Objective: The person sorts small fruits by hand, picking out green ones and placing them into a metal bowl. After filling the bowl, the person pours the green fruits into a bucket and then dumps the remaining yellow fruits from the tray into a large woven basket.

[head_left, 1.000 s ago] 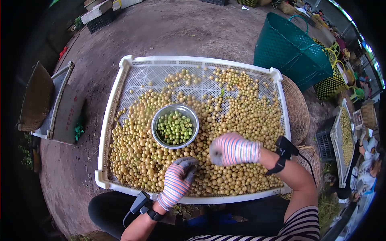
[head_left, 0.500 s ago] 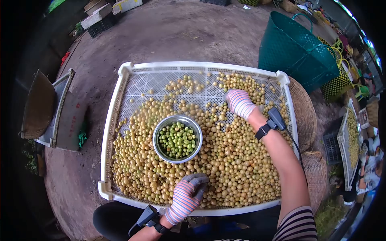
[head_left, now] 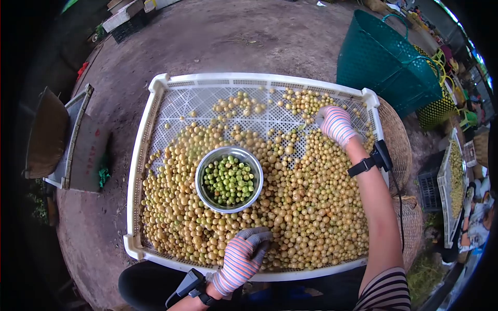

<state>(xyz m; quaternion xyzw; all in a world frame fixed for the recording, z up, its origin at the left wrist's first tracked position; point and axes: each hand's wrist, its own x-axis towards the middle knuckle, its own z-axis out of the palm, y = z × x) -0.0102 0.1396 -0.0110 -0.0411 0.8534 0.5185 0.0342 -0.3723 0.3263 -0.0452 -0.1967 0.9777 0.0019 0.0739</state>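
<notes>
A white perforated plastic tray (head_left: 150, 111) lies in front of me, covered with several small yellow round fruits (head_left: 311, 202). A steel bowl (head_left: 229, 179) of green fruits stands on the pile left of the middle. My left hand (head_left: 244, 255), in a striped glove with grey fingertips, rests palm down on the yellow fruits at the tray's near edge. My right hand (head_left: 336, 124), in a matching glove, reaches to the far right corner of the tray and lies on the fruits there, fingers curled; what it holds is hidden.
A teal woven basket (head_left: 386, 59) stands beyond the tray's far right corner. Brown woven baskets (head_left: 397, 145) sit along the tray's right side. More fruit trays (head_left: 450, 186) and other people are at the far right. A board (head_left: 83, 150) and basket lie left, on bare dirt.
My right hand went from the near middle of the tray out to the far side, then further right to the far right corner. My left hand stayed at the near edge.
</notes>
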